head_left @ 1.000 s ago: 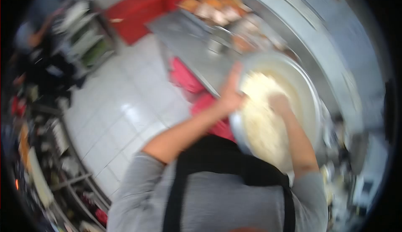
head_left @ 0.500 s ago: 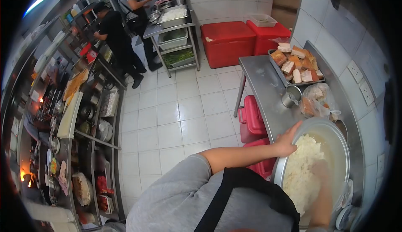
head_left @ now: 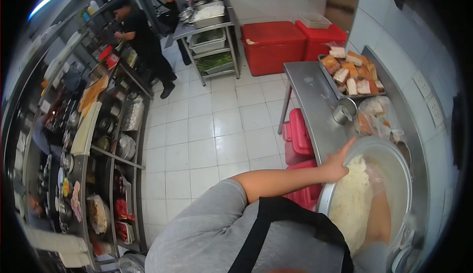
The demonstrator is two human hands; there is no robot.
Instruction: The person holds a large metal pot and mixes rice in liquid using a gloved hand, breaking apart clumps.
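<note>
A wide metal basin [head_left: 405, 174] stands at the near end of the steel table, holding a white crumbly mass that looks like rice [head_left: 351, 209] and some cloudy liquid on its right side. My left hand [head_left: 337, 165] grips the basin's left rim, with the thumb side at the edge. Inside the basin, my right hand [head_left: 375, 180] presses against the right side of the white mass. Its fingers are blurred and partly hidden there, so their pose is unclear.
Beyond the basin on the steel table [head_left: 313, 93] are a metal cup [head_left: 341, 114], a plastic bag of food [head_left: 373, 115] and a tray of browned chunks [head_left: 352, 76]. Red coolers [head_left: 273, 49] stand behind. Loaded shelves [head_left: 116, 157] line the left; two people work at the back.
My right hand has moved up the basin, and the white mass now lies more gathered toward the left. My left hand stays on the rim. The view has shifted slightly.
</note>
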